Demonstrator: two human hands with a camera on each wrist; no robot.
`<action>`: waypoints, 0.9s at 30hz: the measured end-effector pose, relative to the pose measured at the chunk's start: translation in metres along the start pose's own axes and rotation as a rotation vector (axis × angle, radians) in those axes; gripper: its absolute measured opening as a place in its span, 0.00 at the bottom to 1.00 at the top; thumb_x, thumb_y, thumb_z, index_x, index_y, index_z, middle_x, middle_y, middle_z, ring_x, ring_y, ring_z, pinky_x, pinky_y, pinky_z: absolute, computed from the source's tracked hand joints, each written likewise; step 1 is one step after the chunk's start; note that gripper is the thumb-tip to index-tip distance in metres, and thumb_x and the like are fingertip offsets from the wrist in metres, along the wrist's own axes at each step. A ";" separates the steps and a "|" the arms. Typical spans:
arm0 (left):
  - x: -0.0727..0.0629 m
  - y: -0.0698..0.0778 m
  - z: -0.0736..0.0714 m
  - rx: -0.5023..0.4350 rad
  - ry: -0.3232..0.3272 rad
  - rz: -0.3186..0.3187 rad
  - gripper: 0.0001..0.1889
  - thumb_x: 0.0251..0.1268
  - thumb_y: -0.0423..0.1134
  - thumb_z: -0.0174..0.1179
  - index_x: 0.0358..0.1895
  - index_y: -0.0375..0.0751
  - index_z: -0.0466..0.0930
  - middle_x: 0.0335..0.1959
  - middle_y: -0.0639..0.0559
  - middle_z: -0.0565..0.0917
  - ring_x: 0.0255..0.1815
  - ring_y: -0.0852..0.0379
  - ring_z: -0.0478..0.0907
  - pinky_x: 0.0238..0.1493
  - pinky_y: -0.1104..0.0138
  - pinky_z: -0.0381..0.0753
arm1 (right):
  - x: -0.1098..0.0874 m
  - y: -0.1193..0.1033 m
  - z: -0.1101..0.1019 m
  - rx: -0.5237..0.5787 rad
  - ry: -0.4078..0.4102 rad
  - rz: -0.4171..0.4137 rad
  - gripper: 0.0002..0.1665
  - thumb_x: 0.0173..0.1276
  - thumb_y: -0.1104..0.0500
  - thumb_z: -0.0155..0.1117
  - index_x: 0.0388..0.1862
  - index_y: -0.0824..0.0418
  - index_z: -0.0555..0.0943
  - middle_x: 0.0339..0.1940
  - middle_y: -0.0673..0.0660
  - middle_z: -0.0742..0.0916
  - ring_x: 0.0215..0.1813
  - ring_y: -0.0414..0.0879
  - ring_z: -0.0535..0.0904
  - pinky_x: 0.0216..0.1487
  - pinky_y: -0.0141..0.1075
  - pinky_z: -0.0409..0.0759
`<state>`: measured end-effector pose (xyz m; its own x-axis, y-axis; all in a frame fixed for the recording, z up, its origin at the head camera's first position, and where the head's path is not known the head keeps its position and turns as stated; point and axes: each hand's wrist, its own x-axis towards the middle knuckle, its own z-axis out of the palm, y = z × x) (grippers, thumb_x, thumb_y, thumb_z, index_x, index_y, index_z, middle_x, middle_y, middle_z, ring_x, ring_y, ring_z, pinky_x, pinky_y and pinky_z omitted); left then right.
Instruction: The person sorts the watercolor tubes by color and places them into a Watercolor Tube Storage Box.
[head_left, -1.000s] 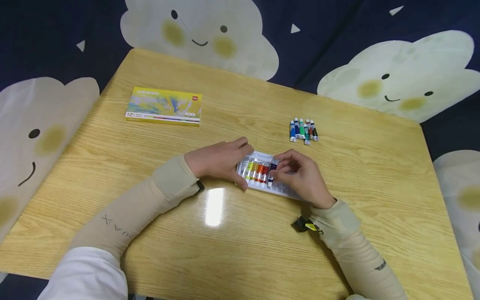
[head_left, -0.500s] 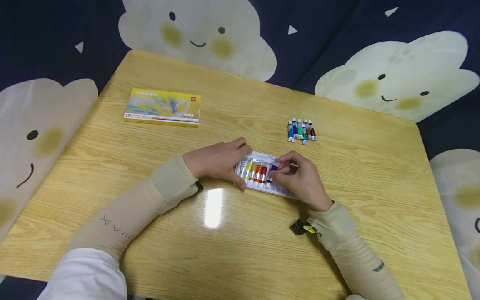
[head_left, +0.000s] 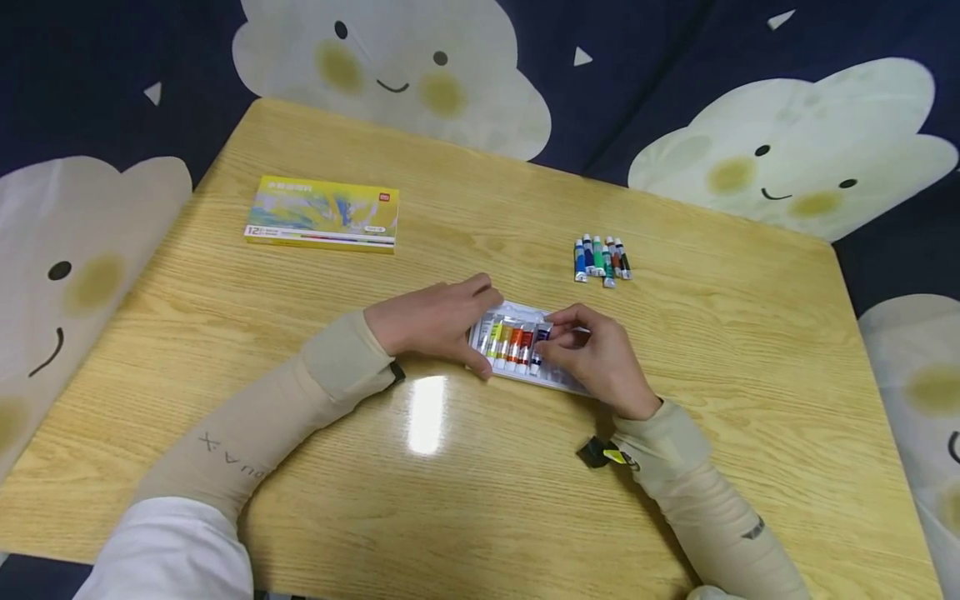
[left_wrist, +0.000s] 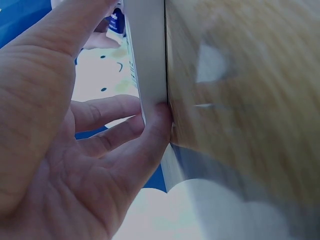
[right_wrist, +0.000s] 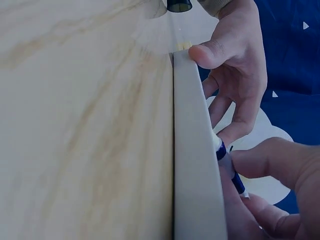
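A white plastic tray lies on the table, with a row of small paint tubes in its left part: white, yellow, ochre, orange and red. My left hand holds the tray's left end, thumb on the near edge and fingers at the far edge. In the left wrist view, that thumb presses against the tray's side. My right hand pinches a dark violet-blue paint tube just right of the red one. Between thumb and fingers in the right wrist view, the dark tube is partly hidden by the tray's wall.
Behind the tray, to the right, several loose paint tubes in blue, green, brown and black lie bunched together. A yellow paint box lies at the back left. A dark cloud-patterned cloth hangs beyond the table's far edge.
The dark tube has turned slightly and sits nearer the red tube, more in line with the row. My left hand stays on the tray. The head view has shifted a little.
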<state>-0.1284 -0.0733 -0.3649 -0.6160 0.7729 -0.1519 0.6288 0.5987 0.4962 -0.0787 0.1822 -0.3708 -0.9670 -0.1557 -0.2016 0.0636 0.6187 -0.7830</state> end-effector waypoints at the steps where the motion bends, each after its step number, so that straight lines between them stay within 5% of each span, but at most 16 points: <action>1: 0.000 0.000 0.000 0.001 -0.001 0.000 0.50 0.50 0.66 0.75 0.70 0.38 0.69 0.60 0.46 0.73 0.49 0.53 0.78 0.57 0.59 0.83 | 0.001 0.000 0.000 -0.004 -0.003 0.003 0.21 0.62 0.62 0.78 0.53 0.64 0.83 0.45 0.62 0.87 0.40 0.39 0.86 0.41 0.24 0.83; 27: -0.001 0.000 0.000 0.005 0.001 -0.002 0.50 0.50 0.67 0.75 0.70 0.38 0.69 0.59 0.46 0.73 0.48 0.53 0.77 0.56 0.59 0.83 | 0.001 0.000 0.003 -0.090 0.005 -0.011 0.19 0.61 0.58 0.79 0.50 0.59 0.85 0.41 0.56 0.88 0.38 0.41 0.84 0.37 0.26 0.83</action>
<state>-0.1278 -0.0741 -0.3644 -0.6177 0.7717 -0.1516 0.6300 0.6010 0.4918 -0.0789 0.1799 -0.3731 -0.9687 -0.1591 -0.1906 0.0311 0.6839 -0.7289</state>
